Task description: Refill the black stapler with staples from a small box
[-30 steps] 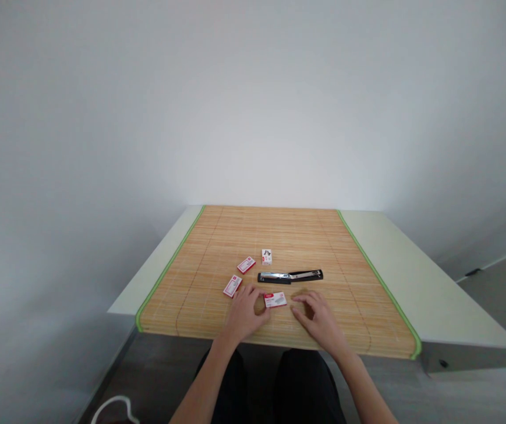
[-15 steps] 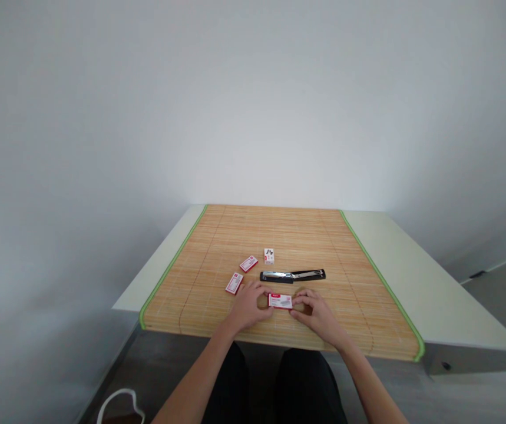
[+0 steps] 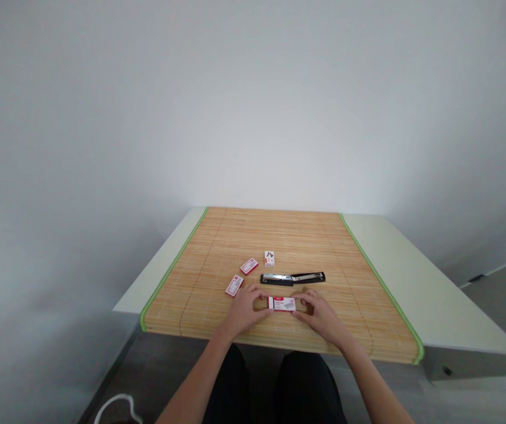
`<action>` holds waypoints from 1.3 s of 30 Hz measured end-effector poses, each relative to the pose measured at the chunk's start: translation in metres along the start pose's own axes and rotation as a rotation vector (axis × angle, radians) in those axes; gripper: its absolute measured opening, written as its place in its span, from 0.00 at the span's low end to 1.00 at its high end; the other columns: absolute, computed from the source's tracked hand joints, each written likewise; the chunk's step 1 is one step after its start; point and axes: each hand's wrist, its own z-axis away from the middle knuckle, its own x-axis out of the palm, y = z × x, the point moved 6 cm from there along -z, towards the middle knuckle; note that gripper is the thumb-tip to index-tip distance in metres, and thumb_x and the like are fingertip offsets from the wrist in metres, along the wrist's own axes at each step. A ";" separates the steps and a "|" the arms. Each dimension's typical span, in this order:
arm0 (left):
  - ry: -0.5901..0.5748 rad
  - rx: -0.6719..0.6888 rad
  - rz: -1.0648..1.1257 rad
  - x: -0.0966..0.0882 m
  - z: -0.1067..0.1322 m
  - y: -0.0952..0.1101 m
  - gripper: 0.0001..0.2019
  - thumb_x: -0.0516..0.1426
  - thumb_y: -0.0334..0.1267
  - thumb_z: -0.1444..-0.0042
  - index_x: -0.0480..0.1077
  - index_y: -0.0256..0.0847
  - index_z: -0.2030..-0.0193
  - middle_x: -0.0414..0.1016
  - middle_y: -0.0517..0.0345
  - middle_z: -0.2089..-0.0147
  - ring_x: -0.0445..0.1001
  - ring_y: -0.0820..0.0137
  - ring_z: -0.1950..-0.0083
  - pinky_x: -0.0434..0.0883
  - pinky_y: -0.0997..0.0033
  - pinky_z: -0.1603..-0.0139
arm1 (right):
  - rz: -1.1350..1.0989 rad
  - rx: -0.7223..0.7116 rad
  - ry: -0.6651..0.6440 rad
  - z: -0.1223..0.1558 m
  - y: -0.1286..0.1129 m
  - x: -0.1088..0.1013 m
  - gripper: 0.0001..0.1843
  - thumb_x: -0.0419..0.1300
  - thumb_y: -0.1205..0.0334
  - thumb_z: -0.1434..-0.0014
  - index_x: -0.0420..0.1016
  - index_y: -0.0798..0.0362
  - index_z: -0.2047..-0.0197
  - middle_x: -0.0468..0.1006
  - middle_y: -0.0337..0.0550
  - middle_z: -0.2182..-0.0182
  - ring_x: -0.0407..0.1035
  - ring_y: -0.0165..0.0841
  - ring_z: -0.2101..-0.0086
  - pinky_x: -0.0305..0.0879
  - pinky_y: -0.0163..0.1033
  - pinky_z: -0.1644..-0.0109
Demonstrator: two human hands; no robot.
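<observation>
A small red-and-white staple box (image 3: 284,304) lies lengthwise between my hands near the front of the mat. A white end piece and a dark gap show at its left end. My left hand (image 3: 244,310) pinches that end between thumb and fingers. At the opposite end, the thumb and fingers of my right hand (image 3: 318,317) grip the printed sleeve. Just beyond the hands lies a black stapler (image 3: 293,278), folded out flat with its metal channel facing up.
Two more red-and-white boxes (image 3: 234,285) (image 3: 249,266) lie left of the stapler. Behind it is a small white box (image 3: 269,258) with a dark picture. A green-edged bamboo mat (image 3: 279,229) covers the middle of the white table (image 3: 394,259), which meets a wall.
The box now looks longer: its printed sleeve has shifted right, and a white part with a dark gap has appeared at the left. My right hand has moved slightly right.
</observation>
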 end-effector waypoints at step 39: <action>0.081 -0.027 -0.217 -0.005 0.004 0.027 0.27 0.52 0.52 0.32 0.58 0.53 0.28 0.60 0.55 0.27 0.57 0.55 0.28 0.57 0.48 0.29 | 0.288 -0.069 0.171 -0.087 -0.047 0.020 0.07 0.66 0.57 0.39 0.84 0.47 0.58 0.75 0.47 0.59 0.66 0.42 0.54 0.62 0.46 0.46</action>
